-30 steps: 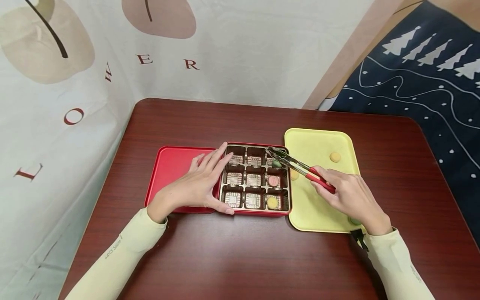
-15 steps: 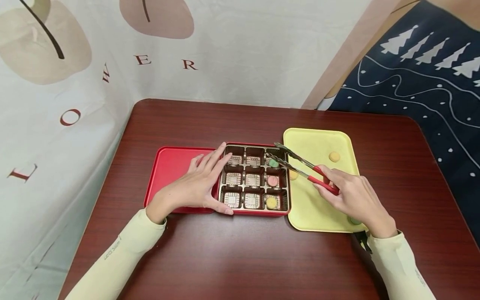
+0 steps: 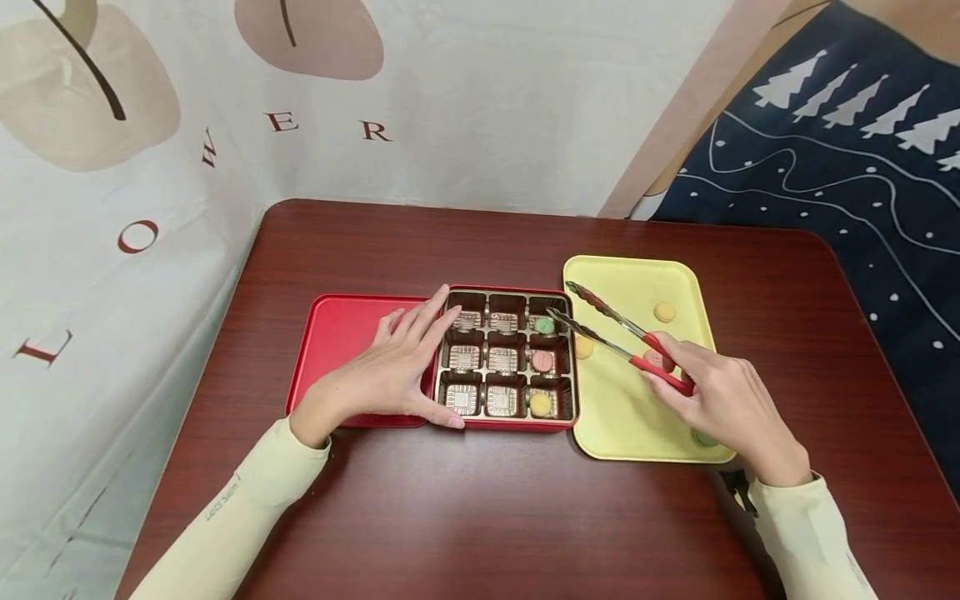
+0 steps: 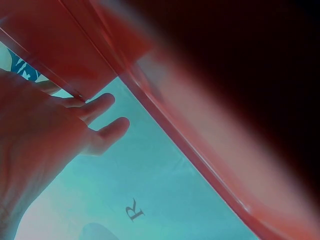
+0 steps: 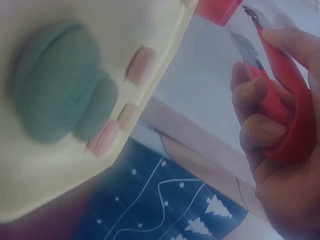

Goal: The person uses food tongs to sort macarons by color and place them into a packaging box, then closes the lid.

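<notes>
My left hand (image 3: 390, 367) rests at the left side of a red box (image 3: 507, 426), fingers stretched along its back left and thumb at its front left corner. Inside, a dark insert is divided into several compartments. The right column holds a green macaron (image 3: 543, 325) at the back, a pink macaron (image 3: 542, 361) in the middle and a yellow macaron (image 3: 540, 405) at the front. My right hand (image 3: 723, 400) grips red-handled tongs (image 3: 611, 321) with spread arms; nothing is between their tips, which hang near the box's back right corner and the yellow tray's edge.
The yellow tray (image 3: 630, 433) lies against the box's right, bearing several macarons, among them a yellow one (image 3: 664, 312), a pink one (image 3: 654, 361) and a green one (image 5: 55, 85). A red lid (image 3: 341, 333) lies left of the box, partly under my left forearm.
The tongs have spread and let go of the green macaron, which sits in the back right compartment. My right hand has drawn back to the right. The left hand stays on the box.
</notes>
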Demonstrator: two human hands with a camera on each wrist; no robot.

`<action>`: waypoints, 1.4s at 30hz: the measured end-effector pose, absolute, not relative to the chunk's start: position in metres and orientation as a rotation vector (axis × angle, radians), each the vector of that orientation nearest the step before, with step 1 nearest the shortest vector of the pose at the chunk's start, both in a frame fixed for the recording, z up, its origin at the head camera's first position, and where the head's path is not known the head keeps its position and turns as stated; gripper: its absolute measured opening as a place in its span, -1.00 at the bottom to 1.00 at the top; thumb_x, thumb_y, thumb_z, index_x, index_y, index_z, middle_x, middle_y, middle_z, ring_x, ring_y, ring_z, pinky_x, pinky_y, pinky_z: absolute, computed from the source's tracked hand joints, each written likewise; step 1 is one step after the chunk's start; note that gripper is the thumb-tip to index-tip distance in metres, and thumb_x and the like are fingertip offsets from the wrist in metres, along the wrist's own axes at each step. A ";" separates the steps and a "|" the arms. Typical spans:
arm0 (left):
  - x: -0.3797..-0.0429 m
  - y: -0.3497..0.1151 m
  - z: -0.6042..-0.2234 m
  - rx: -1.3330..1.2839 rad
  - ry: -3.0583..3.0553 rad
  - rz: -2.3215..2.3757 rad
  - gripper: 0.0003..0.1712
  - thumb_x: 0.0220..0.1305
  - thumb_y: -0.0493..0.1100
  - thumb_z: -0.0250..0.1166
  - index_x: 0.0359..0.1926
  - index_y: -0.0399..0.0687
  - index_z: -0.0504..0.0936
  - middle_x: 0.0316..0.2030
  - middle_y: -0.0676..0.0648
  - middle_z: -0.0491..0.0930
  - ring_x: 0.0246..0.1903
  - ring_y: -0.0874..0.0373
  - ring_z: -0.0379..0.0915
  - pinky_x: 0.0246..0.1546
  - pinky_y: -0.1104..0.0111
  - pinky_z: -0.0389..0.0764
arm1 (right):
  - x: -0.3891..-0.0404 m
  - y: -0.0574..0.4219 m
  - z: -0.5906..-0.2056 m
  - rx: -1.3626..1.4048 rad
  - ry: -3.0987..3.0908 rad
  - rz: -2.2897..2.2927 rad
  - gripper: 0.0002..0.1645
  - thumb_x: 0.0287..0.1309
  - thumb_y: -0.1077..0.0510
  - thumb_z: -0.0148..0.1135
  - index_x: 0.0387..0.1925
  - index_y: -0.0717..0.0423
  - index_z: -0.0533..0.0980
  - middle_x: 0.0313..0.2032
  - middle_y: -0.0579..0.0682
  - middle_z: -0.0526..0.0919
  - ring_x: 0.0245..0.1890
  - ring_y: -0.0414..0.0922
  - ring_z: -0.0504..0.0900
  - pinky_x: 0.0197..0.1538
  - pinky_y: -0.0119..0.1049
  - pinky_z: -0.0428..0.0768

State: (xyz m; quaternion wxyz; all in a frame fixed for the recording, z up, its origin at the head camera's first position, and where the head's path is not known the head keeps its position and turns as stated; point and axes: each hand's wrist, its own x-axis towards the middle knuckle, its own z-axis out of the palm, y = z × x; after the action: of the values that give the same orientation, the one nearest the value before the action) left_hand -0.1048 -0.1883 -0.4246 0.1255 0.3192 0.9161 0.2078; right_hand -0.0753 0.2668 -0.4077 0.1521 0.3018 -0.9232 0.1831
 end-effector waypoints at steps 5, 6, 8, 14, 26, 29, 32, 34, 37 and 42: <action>-0.104 -0.188 -0.424 0.928 2.668 0.608 0.78 -0.11 0.71 0.53 0.77 -0.16 -0.19 0.75 -0.20 -0.45 0.68 -0.19 -0.24 0.52 -0.30 -0.12 | -0.068 0.274 -0.408 0.802 -2.667 0.522 -0.12 0.53 -0.49 0.07 0.25 0.19 0.70 -0.37 0.02 0.69 -0.58 -0.21 0.34 -0.57 -0.28 0.33; -0.104 -0.189 -0.425 0.928 2.670 0.608 0.78 -0.11 0.71 0.53 0.77 -0.17 -0.18 0.75 -0.20 -0.44 0.68 -0.19 -0.24 0.52 -0.30 -0.11 | -0.067 0.275 -0.409 0.791 -2.673 0.523 -0.06 0.53 -0.53 -0.02 0.25 0.20 0.70 -0.37 0.03 0.70 -0.58 -0.20 0.35 -0.57 -0.28 0.33; -0.104 -0.189 -0.425 0.928 2.668 0.612 0.78 -0.11 0.69 0.54 0.77 -0.17 -0.18 0.75 -0.20 -0.45 0.68 -0.18 -0.25 0.52 -0.30 -0.11 | -0.065 0.277 -0.409 0.780 -2.678 0.528 -0.02 0.52 -0.56 -0.09 0.24 0.20 0.70 -0.30 0.08 0.75 -0.57 -0.18 0.39 -0.57 -0.26 0.37; -0.105 -0.188 -0.425 0.941 2.670 0.612 0.78 -0.12 0.68 0.56 0.77 -0.19 -0.18 0.75 -0.21 -0.45 0.68 -0.20 -0.24 0.51 -0.31 -0.10 | -0.059 0.282 -0.414 0.793 -2.640 0.516 -0.14 0.55 -0.50 -0.01 0.22 0.13 0.70 -0.16 0.11 0.79 -0.56 -0.19 0.43 -0.57 -0.24 0.40; -0.105 -0.189 -0.426 0.932 2.668 0.618 0.78 -0.13 0.68 0.57 0.77 -0.17 -0.17 0.75 -0.19 -0.45 0.67 -0.21 -0.23 0.50 -0.31 -0.09 | -0.045 0.294 -0.421 0.749 -2.626 0.494 -0.08 0.54 -0.51 0.00 0.19 0.21 0.73 -0.49 -0.16 0.53 -0.60 -0.30 0.28 -0.60 -0.34 0.30; -0.105 -0.188 -0.427 0.932 2.666 0.615 0.78 -0.13 0.68 0.56 0.77 -0.16 -0.18 0.75 -0.19 -0.46 0.67 -0.21 -0.23 0.51 -0.31 -0.10 | -0.041 0.296 -0.422 0.749 -2.635 0.491 -0.05 0.53 -0.52 -0.01 0.23 0.24 0.71 -0.49 -0.16 0.54 -0.60 -0.29 0.29 -0.61 -0.33 0.31; -0.106 -0.188 -0.427 0.932 2.666 0.614 0.78 -0.12 0.68 0.56 0.77 -0.17 -0.17 0.75 -0.20 -0.45 0.67 -0.21 -0.22 0.50 -0.32 -0.09 | -0.038 0.297 -0.424 0.754 -2.649 0.484 -0.03 0.54 -0.53 -0.02 0.27 0.24 0.69 -0.48 -0.16 0.56 -0.60 -0.30 0.29 -0.61 -0.33 0.33; -0.106 -0.188 -0.427 0.934 2.668 0.614 0.78 -0.13 0.68 0.56 0.77 -0.17 -0.17 0.75 -0.20 -0.45 0.67 -0.21 -0.22 0.50 -0.32 -0.09 | -0.037 0.298 -0.425 0.760 -2.658 0.479 -0.04 0.55 -0.52 -0.03 0.28 0.23 0.69 -0.47 -0.16 0.57 -0.61 -0.30 0.30 -0.62 -0.33 0.34; -0.106 -0.188 -0.426 0.940 2.674 0.617 0.78 -0.13 0.68 0.57 0.77 -0.17 -0.17 0.75 -0.20 -0.43 0.67 -0.21 -0.22 0.50 -0.32 -0.08 | -0.036 0.298 -0.427 0.771 -2.660 0.472 -0.07 0.55 -0.52 -0.04 0.23 0.20 0.70 -0.47 -0.17 0.56 -0.61 -0.32 0.30 -0.62 -0.33 0.32; -0.105 -0.187 -0.427 0.934 2.675 0.627 0.79 -0.13 0.68 0.57 0.77 -0.17 -0.20 0.75 -0.19 -0.43 0.68 -0.20 -0.25 0.50 -0.33 -0.09 | -0.036 0.298 -0.428 0.804 -2.655 0.465 -0.15 0.57 -0.49 -0.02 0.16 0.15 0.73 -0.48 -0.20 0.54 -0.60 -0.33 0.31 -0.62 -0.33 0.32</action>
State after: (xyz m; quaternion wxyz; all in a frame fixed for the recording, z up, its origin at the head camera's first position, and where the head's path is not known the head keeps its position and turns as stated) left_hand -0.1049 -0.1871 -0.4266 0.1196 0.3196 0.9152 0.2145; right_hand -0.0363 0.2978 -0.4282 0.1637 0.2819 -0.9312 0.1630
